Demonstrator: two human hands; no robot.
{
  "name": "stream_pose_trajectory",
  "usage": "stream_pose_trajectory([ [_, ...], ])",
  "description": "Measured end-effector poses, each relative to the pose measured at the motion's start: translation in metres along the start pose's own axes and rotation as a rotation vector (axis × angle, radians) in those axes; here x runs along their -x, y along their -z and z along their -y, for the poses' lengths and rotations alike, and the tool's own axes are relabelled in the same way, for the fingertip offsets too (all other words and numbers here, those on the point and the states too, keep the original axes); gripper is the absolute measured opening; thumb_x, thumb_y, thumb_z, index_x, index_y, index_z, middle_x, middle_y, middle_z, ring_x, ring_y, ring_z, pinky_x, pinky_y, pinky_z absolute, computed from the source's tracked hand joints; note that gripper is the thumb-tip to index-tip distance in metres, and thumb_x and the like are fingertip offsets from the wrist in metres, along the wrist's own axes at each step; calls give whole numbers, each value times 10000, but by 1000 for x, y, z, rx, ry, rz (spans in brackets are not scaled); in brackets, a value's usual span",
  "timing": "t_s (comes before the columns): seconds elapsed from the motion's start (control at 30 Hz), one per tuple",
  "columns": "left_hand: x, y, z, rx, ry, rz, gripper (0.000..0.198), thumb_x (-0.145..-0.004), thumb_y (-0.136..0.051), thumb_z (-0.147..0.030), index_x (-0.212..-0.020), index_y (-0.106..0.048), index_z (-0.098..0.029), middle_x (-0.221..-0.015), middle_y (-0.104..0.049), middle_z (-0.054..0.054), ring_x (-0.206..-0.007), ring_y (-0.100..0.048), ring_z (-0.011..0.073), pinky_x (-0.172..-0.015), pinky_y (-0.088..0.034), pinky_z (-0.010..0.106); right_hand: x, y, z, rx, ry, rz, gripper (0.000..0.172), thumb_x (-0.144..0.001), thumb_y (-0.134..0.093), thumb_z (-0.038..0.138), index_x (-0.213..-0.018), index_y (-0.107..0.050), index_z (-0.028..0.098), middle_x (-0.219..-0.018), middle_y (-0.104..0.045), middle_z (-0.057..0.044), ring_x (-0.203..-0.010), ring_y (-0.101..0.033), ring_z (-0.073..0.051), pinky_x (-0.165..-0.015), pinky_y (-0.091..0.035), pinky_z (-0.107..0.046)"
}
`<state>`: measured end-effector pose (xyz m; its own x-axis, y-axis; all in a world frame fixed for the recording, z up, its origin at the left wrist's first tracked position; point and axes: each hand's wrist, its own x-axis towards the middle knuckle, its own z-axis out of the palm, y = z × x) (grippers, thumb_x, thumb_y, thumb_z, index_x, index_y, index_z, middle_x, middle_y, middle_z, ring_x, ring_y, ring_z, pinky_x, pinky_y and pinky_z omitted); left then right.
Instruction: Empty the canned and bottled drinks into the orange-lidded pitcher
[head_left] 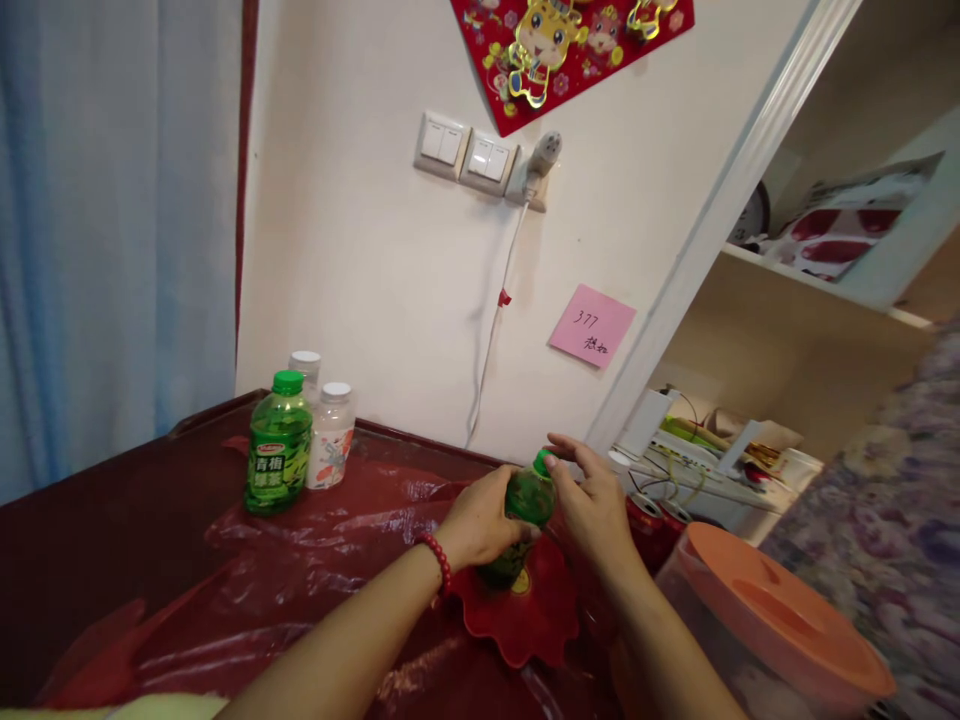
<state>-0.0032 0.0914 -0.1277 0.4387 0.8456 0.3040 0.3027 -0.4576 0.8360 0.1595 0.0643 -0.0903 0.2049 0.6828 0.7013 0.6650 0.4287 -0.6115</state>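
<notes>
My left hand (484, 515), with a red bead bracelet (439, 560) on its wrist, is wrapped round a green drink bottle (531, 492). The bottle leans slightly to the right over a red scalloped tray (517, 635); I cannot tell whether its base rests on it. My right hand (595, 505) has its thumb and fingers at the green bottle cap (542, 462), gripping it at the bottle's top. Part of the label is hidden behind my left fingers.
Another green bottle (277, 445) stands at the left beside white-capped jars (332, 440). Red plastic sheeting (360, 530) covers the dark table. An orange-lidded container (787, 600) and red cans (646, 515) are at the right. A white cord (491, 345) hangs down the wall.
</notes>
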Motion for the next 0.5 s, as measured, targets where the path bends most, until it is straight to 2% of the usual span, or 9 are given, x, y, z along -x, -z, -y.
stream_pose_trajectory([
  [0.1,-1,0,2,18,-5,0,648,-671,-835,-246,-1281,-616,-226,-1270,-718,96,-1169,-659,330,-1020,-494,434,0,-1,5,33,52,-18,401,-886,-606,464,-1129,-732,173,-1079,-709,-131,-1026,-648,-311,-907,-523,-491],
  [0.17,-2,0,5,51,-31,1,640,-672,-824,-232,-1277,-616,-223,-1264,-719,94,-1160,-660,317,-1027,-489,423,6,4,18,54,126,-49,394,-913,-596,446,-1169,-713,171,-1213,-663,-153,-1159,-591,-330,-1002,-467,-532],
  [0.23,-4,0,8,102,-82,7,600,-692,-807,-254,-1262,-620,-225,-1252,-723,85,-1139,-665,301,-1014,-493,405,21,13,37,64,222,-70,367,-957,-571,413,-1226,-676,187,-1320,-602,-149,-1246,-535,-309,-1054,-432,-509],
  [0.3,-5,1,10,145,-116,21,583,-705,-797,-301,-1254,-615,-223,-1229,-729,79,-1110,-672,292,-988,-505,390,48,24,56,66,318,-30,258,-994,-553,332,-1211,-657,238,-1191,-653,-79,-1133,-589,-241,-984,-478,-412],
  [0.37,-5,2,8,135,-102,26,603,-690,-796,-315,-1253,-607,-215,-1218,-730,81,-1110,-668,295,-992,-501,390,82,31,67,89,451,111,213,-1022,-518,222,-1207,-621,249,-1084,-670,-38,-997,-617,-193,-868,-499,-334],
  [0.4,-5,3,6,115,-89,21,605,-683,-793,-305,-1250,-605,-213,-1219,-728,82,-1120,-663,298,-1006,-491,394,99,33,68,113,512,114,198,-1031,-484,187,-1181,-609,222,-1017,-670,-39,-918,-618,-185,-823,-495,-325],
  [0.5,-4,4,-2,77,-65,14,566,-681,-771,-287,-1217,-608,-208,-1227,-721,91,-1148,-651,303,-1040,-468,407,144,30,52,232,655,-41,178,-1071,-435,269,-1044,-604,222,-783,-613,-8,-671,-573,-170,-680,-450,-322],
])
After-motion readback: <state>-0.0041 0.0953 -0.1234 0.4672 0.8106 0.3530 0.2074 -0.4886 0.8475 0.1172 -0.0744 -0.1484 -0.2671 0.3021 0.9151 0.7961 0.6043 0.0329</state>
